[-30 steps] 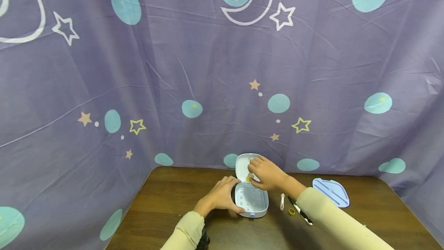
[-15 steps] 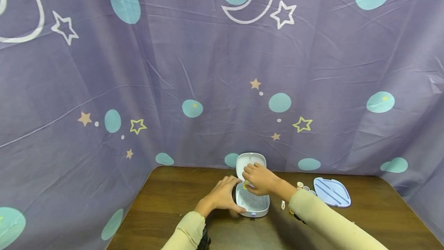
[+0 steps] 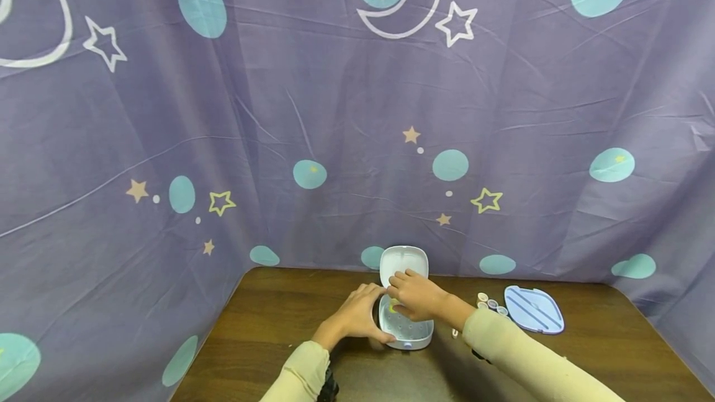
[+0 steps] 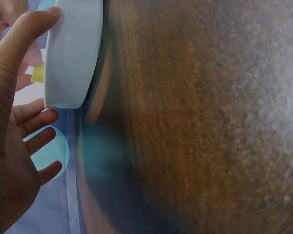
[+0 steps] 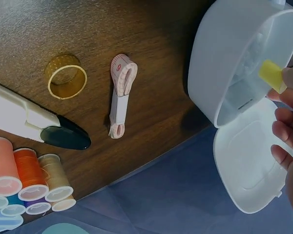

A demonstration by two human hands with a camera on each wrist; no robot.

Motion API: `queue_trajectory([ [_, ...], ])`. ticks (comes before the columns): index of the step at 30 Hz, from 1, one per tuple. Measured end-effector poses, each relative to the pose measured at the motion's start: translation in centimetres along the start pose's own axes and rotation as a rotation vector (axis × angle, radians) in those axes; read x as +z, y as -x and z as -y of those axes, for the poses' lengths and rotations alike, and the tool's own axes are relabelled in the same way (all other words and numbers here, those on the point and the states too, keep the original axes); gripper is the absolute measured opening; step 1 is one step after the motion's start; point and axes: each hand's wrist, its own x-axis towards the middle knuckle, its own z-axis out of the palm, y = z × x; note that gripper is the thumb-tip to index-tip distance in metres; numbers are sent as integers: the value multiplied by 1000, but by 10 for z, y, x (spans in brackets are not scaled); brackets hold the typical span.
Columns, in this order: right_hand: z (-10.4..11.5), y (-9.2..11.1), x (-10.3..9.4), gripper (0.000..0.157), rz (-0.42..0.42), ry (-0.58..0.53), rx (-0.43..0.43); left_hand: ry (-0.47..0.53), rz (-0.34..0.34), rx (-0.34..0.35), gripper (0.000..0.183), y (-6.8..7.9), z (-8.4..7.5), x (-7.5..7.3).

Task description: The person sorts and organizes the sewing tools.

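The left hand (image 3: 357, 314) holds the white box (image 5: 210, 58) in a wide grip, thumb at its front, fingers at its back. The right hand (image 3: 418, 296) pinches a yellow piece (image 5: 271, 74) at the box's open mouth. Right of the box are a tape measure (image 5: 120, 95), gold ring (image 5: 57, 65) and thread spools (image 5: 30, 168).

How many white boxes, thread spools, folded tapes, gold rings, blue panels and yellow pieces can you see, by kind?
White box: 1
Thread spools: at least 6, some partly hidden
Folded tape: 1
Gold ring: 1
Blue panel: 1
Yellow piece: 1
Total: at least 11
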Motion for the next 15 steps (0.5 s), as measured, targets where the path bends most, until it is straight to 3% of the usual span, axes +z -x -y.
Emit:
queue_trajectory([
  [15, 8, -3, 4, 28, 18, 55, -7, -15, -24, 9, 95, 1, 0, 2],
])
